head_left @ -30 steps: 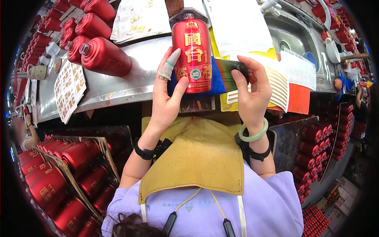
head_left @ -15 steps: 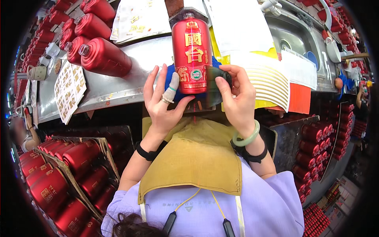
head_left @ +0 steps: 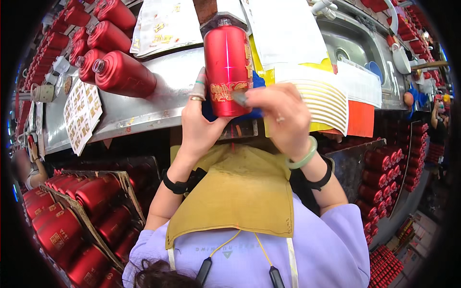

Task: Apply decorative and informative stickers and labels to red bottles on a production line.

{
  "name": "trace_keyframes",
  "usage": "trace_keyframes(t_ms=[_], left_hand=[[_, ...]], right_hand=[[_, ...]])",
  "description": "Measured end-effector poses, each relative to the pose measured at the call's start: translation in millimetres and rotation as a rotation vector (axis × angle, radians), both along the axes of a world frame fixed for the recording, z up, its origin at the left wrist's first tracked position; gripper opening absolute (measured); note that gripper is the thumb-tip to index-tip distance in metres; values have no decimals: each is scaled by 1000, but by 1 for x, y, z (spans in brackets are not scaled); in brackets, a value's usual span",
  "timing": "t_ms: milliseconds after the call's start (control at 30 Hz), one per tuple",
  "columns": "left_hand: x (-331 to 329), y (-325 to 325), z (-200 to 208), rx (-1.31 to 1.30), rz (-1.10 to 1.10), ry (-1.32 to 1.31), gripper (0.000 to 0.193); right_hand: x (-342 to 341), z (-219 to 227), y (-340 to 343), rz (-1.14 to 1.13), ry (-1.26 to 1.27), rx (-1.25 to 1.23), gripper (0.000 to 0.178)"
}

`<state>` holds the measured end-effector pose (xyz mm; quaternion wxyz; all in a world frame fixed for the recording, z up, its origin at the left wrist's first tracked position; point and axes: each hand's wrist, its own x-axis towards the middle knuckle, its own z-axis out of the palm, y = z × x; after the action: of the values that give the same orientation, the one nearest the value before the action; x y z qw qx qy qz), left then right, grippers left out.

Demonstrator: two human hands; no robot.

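A red bottle (head_left: 225, 53) with a clear neck and a gold patterned band near its base lies in front of me, neck pointing away, on a blue cloth (head_left: 258, 81). My left hand (head_left: 199, 122) grips its lower left side; one finger wears a pale cover, another a ring. My right hand (head_left: 285, 113), blurred, pinches a small dark grey-green piece (head_left: 240, 99) against the right part of the gold band. What exactly that piece is, I cannot make out. Gold characters show only at the bottle's right edge.
Several red bottles (head_left: 125, 74) lie on the metal table (head_left: 139, 103) at left, near label sheets (head_left: 82, 113). White sheets (head_left: 288, 33) and curved gold-striped strips (head_left: 317, 98) lie at right, before a sink (head_left: 348, 41). Crated bottles (head_left: 98, 192) stand below on both sides.
The bottle has turned, so its large gold characters moved to the right edge. My left hand has closed on its side. My right hand has moved left and over the band.
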<state>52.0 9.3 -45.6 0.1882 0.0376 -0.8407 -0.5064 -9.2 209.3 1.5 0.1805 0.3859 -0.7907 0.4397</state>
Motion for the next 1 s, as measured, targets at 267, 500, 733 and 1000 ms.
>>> trace_keyframes(t_ms=[267,500,733,1000], left_hand=[[8,7,7,-264,88,58,92],[3,12,11,-205,104,123,96],[3,11,4,-234,120,142,98],[1,16,7,-70,102,158,104]], right_hand=[[-41,13,-7,-126,184,75,17],[-38,17,-16,-64,184,139,22],[-14,22,-25,82,226,239,20],[-10,21,-31,157,309,276,14]])
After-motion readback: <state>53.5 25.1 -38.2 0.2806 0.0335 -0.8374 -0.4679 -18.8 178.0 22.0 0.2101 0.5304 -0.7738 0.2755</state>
